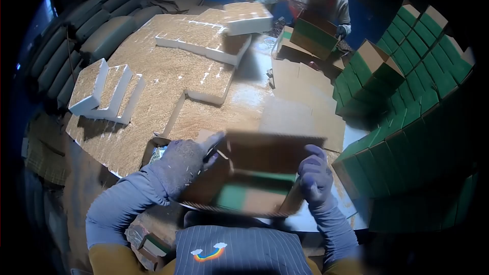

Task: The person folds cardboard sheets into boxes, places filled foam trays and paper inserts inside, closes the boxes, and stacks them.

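An opened cardboard box (275,155), brown inside with a green and tan bottom, is tilted in front of my body with its open top towards me. My left hand (186,163), in a dusty grey-purple glove, grips the box's left side. Something small and dark shows by its fingers, too unclear to name. On the right side wall, my right hand (314,178), gloved alike, has its fingers curled over the edge. Pale bits cling to the left glove.
Tan, grainy white-sided slabs (188,46) cover the table's far left, with several stacked pieces (102,94) nearer. Flat cardboard (300,84) lies beyond the box. Green boxes (379,168) are stacked at right. Across the table, a person (321,5) handles another green box (313,38).
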Demonstrator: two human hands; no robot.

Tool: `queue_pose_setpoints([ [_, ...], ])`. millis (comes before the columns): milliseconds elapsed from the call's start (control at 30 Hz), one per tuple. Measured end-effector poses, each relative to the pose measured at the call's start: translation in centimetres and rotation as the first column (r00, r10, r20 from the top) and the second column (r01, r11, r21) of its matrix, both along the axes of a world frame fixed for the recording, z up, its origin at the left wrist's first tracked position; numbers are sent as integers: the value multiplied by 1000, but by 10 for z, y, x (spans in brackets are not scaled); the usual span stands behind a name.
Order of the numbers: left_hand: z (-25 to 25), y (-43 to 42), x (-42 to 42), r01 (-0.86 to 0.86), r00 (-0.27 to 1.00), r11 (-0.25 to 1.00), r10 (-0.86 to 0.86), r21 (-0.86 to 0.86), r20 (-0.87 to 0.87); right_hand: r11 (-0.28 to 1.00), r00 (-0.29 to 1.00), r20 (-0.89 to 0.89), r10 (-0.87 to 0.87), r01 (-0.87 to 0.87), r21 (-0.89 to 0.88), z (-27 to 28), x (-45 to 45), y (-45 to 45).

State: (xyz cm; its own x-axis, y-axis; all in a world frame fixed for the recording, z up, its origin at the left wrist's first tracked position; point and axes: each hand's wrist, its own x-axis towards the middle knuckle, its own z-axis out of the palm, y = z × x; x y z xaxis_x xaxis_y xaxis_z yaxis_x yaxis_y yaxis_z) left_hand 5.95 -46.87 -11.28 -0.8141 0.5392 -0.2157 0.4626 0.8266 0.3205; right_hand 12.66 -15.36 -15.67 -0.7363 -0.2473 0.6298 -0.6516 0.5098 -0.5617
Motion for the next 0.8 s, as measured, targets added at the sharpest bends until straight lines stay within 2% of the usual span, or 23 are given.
queue_pose_setpoints([
  [33,19,9,1,-7,999,1000,6,-20,-53,949,960,70,272,-280,148,22,-13,4],
  [67,25,17,-1,103,993,994,-101,32,-61,878,941,136,310,-338,338,20,-26,-7],
  [100,29,24,0,217,975,973,-212,81,-70,770,921,211,328,-389,505,7,-34,-24],
  [133,15,39,-4,315,946,948,-317,38,71,753,909,273,314,-413,512,-45,-40,-33],
  [167,-31,46,-9,533,836,846,-520,29,-174,692,862,431,267,-483,537,-74,-31,-43],
  [200,-68,60,-13,633,764,772,-635,-63,-114,627,800,567,194,-546,556,-104,-21,-53],
  [233,-75,71,-13,729,654,665,-746,-163,-122,521,661,749,43,-655,548,-109,-15,-60],
  [267,-112,76,-23,735,561,665,-707,-133,-432,221,727,647,231,-687,692,-73,-12,-61],
  [300,-142,78,-32,753,414,649,-594,-107,-690,448,750,594,291,-655,609,-89,-7,-44],
  [333,-137,74,-34,584,479,808,-424,-82,-768,619,858,373,354,-514,594,-88,-6,-20],
  [367,-132,71,-36,388,499,921,-239,-32,-833,807,899,322,299,-418,417,-54,-3,-11],
  [400,-138,65,-42,252,779,922,-13,293,-627,832,879,438,188,-379,405,-52,3,17],
  [433,-149,61,-52,47,641,987,90,156,-762,760,865,488,112,-392,519,-67,16,54],
  [500,-151,71,-50,26,567,983,136,183,-812,829,585,808,66,-483,282,-32,34,70],
  [533,-146,75,-46,31,570,977,155,210,-807,864,500,857,128,-480,151,-31,36,74],
  [567,-137,78,-44,42,572,971,170,236,-802,890,419,887,195,-456,19,-31,32,77],
  [600,-121,76,-41,66,637,963,161,262,-753,925,467,869,162,-378,31,-40,20,75],
  [633,-104,66,-37,111,681,969,89,223,-727,941,381,893,240,136,-311,-53,19,61],
  [667,-89,54,-25,182,868,911,27,369,-495,945,433,901,27,282,-164,-70,13,57],
  [700,-79,42,-10,203,969,835,-94,512,-229,901,447,875,-186,433,-30,-89,8,56],
  [767,-80,27,20,481,874,689,-325,542,-362,805,419,904,83,506,-309,-112,-1,59],
  [800,-101,19,32,593,790,730,-446,341,-420,805,399,886,236,430,-408,-113,-6,61],
])
